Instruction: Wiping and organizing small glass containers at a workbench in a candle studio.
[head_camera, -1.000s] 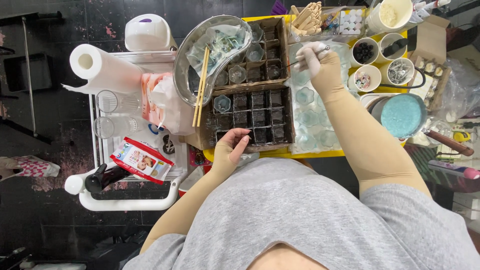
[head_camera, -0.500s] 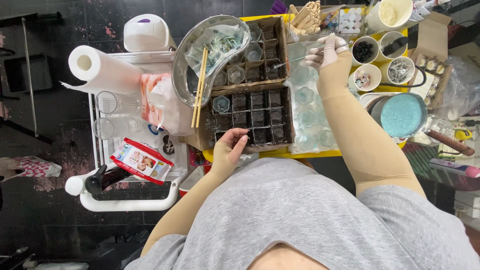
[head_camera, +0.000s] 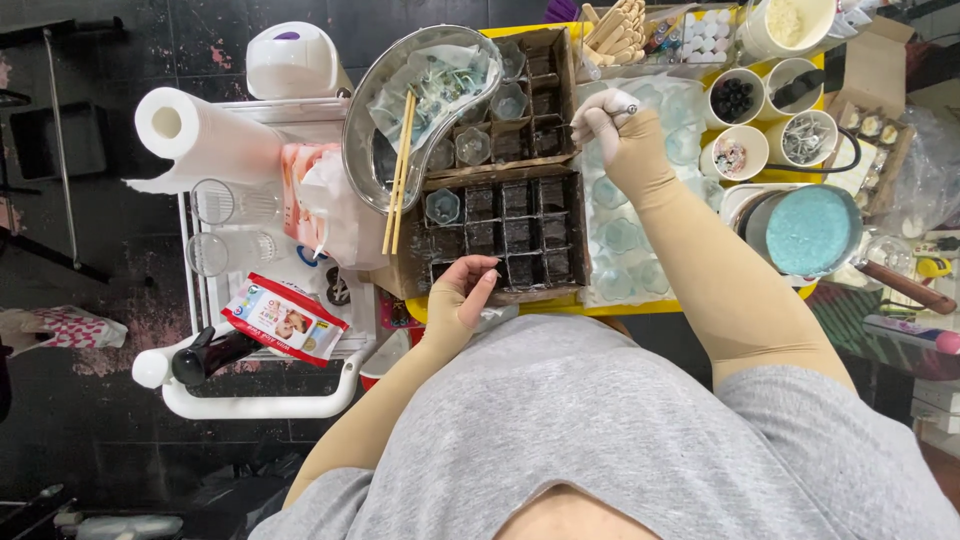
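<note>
Drawing my right hand (head_camera: 608, 118), closed on a thin tool, back leftward while my left hand (head_camera: 462, 292), fingers curled, is steadying the dark tray (head_camera: 520, 235).

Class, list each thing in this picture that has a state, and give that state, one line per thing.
Left hand: resting on the near tray's edge.
Right hand: closed on a thin tool.
Near tray: cells filled dark.
Pan: full of blue stuff.
Chopsticks: lying across the metal bowl.
Glasses: empty.

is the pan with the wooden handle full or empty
Full, or nearly so: the pan on the right holds a turquoise mass whose flat, speckled surface reaches its rim all round. How deep that filling goes cannot be told from above.
</note>
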